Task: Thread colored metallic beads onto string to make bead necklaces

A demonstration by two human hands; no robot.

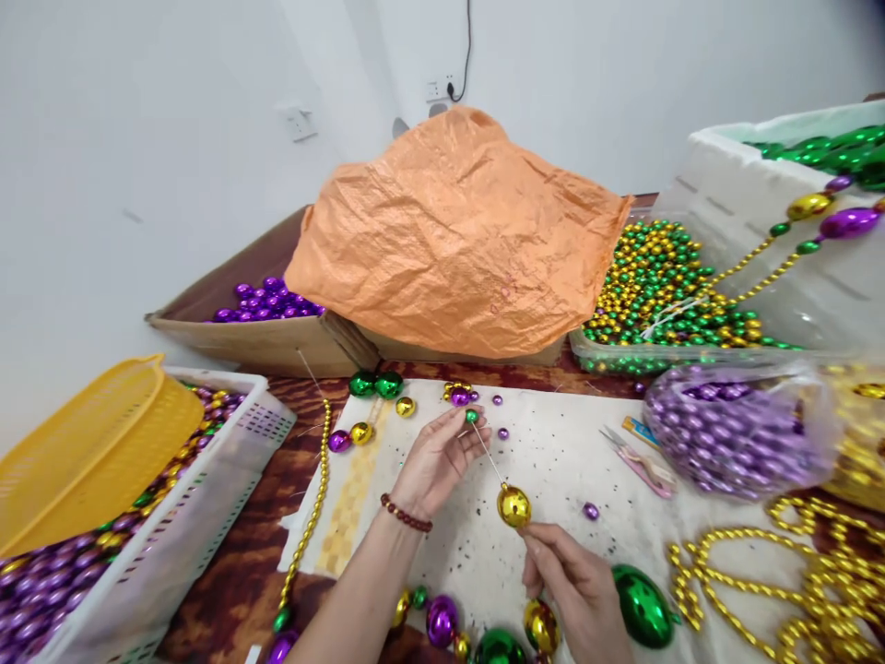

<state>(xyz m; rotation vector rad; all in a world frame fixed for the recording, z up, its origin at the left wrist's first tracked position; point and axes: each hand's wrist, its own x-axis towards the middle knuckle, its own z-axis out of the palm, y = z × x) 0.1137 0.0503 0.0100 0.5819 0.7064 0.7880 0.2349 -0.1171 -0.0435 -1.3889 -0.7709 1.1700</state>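
My left hand (442, 452), with a dark red bead bracelet (407, 516) at the wrist, pinches a small green bead (472, 417). A pale cord (489, 452) runs from that bead down to a shiny gold ball bead (514, 504). Just below the gold bead, my right hand (571, 586) has its thumb and finger closed at the bead's lower end; whether they grip the bead or the cord is hard to see. Larger purple, green and gold beads (442, 620) lie along the near edge, between my forearm and right hand. A big green oval bead (643, 606) rests beside my right hand.
Pink-handled scissors (646, 468) lie on the white cloth (553, 424). A bag of purple beads (739, 433) and gold bead strands (795, 572) are at right. A white basket (207, 516) stands left. Behind are an orange sack (456, 240) and a bin of green-gold beads (656, 277).
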